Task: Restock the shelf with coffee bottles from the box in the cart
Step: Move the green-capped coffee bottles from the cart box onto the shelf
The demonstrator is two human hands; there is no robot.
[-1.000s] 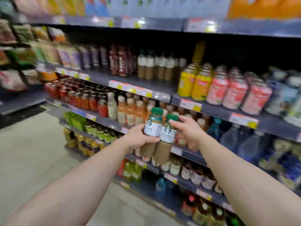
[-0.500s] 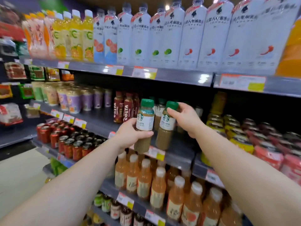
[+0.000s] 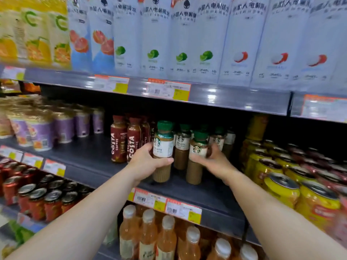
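Note:
My left hand (image 3: 145,163) grips a green-capped latte coffee bottle (image 3: 163,147) by its middle, its base at the dark shelf board (image 3: 90,158). My right hand (image 3: 216,162) holds a second coffee bottle (image 3: 197,156) just to the right, standing on or just above the board. Behind them stand several more of the same coffee bottles (image 3: 183,143) in a row. The box and cart are out of view.
Red-brown Costa bottles (image 3: 124,139) stand close on the left of the coffee row, yellow cans (image 3: 281,184) on the right. The shelf above (image 3: 206,94) carries tall white drink bottles. Orange drink bottles (image 3: 148,239) fill the shelf below; purple cups (image 3: 43,132) sit far left.
Both hands have carried the two bottles up and forward from in front of the shelves into the coffee shelf, down to the board. The view has moved closer and tilted upward.

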